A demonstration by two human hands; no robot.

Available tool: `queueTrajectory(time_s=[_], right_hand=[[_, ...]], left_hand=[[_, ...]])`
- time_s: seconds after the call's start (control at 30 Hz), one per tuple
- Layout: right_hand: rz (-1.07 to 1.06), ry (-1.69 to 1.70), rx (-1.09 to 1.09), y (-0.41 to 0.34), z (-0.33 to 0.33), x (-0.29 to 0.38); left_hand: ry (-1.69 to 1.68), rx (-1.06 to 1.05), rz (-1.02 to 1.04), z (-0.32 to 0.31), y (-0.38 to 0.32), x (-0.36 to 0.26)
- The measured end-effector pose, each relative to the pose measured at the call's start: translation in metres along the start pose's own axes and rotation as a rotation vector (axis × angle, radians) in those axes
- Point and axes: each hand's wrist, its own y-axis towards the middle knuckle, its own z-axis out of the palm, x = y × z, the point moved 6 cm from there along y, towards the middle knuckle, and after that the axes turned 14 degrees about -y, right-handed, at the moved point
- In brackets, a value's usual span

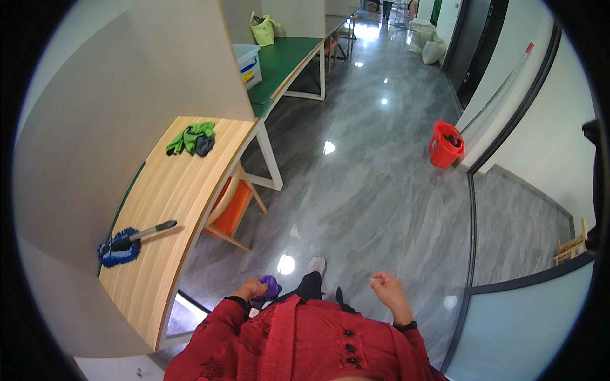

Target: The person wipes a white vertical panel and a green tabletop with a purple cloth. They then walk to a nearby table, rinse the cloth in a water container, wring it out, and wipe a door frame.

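Down at my left side, my left hand (253,288) is closed around a purple cloth (271,287). My right hand (387,287) hangs over the floor at my other side, its fingers curled; whether something small is between them I cannot tell. On the wooden desk (167,200) to my left lies a blue duster head (120,247) with its grey handle (159,228) towards the desk's front edge. Farther back on the same desk are crumpled green and dark grey cloths (193,138).
An orange-seated chair (232,213) is tucked beside the desk. A red bucket (445,145) with a long-handled tool stands by the right wall. A frosted glass panel (514,328) is close on my right. White sacks (431,50) and a person (387,9) are far ahead.
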Motion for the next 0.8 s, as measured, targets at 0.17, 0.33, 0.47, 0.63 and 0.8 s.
queueTrajectory(time_s=[0.17, 0.33, 0.47, 0.63, 0.8], right_hand=[[0.046, 0.051, -0.011, 0.069, -0.017, -0.001], [0.137, 0.174, -0.094, 0.148, -0.049, -0.016], [0.212, 0.191, -0.054, 0.195, -0.063, -0.021], [0.142, 0.092, -0.022, 0.292, -0.083, -0.010], [0.060, -0.080, 0.034, 0.415, -0.137, 0.010]], left_hand=[[-0.001, -0.005, 0.004, -0.035, 0.082, -0.070], [0.067, -0.040, 0.254, -0.104, 0.170, -0.206], [-0.042, -0.112, 0.395, -0.155, 0.216, -0.318], [-0.328, -0.128, 0.565, -0.203, 0.253, -0.433], [-0.460, -0.179, 0.634, -0.244, 0.286, -0.487]])
